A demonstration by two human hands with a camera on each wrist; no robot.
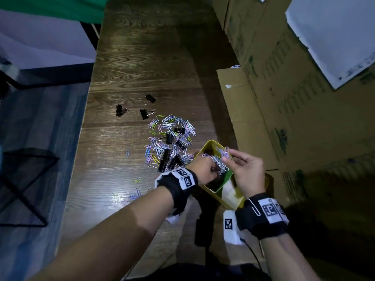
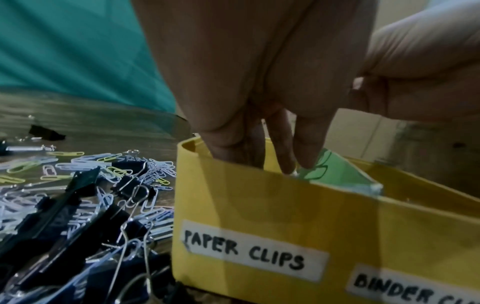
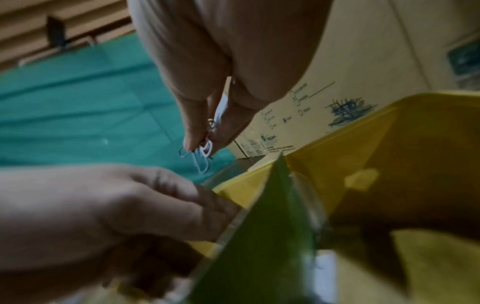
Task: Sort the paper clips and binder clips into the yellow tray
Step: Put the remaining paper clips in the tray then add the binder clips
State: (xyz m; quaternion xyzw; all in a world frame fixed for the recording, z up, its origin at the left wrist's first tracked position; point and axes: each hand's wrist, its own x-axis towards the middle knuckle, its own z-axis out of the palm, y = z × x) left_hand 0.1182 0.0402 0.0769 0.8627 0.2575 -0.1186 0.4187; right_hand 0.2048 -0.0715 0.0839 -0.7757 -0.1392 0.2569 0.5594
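Head view, hands: both hover over the near end of the yellow tray, close together.
Left hand: fingers dip into the tray's paper-clip compartment, curled on a bunch of paper clips.
Right hand: thumb and forefinger pinch a few pale paper clips, which hang downward from the fingertips above the tray.
Yellow tray: stands on the worktop at its right edge, long axis running from the person away and leftward; a green divider splits it in two.
Tray labels: "PAPER CLIPS" on the far compartment's wall, "BINDER CL…" on the near one, cut off by the frame.
Tray contents: paper clips under the left hand; the near compartment's contents are too dark to tell.
Loose clips: a few paper clips lie left of the left wrist.
Pile: pastel paper clips mixed with black binder clips, just left of the tray, pointing every way.
Far binder clips: three lie apart beyond the pile.
Cardboard boxes: stand along the worktop's right side.
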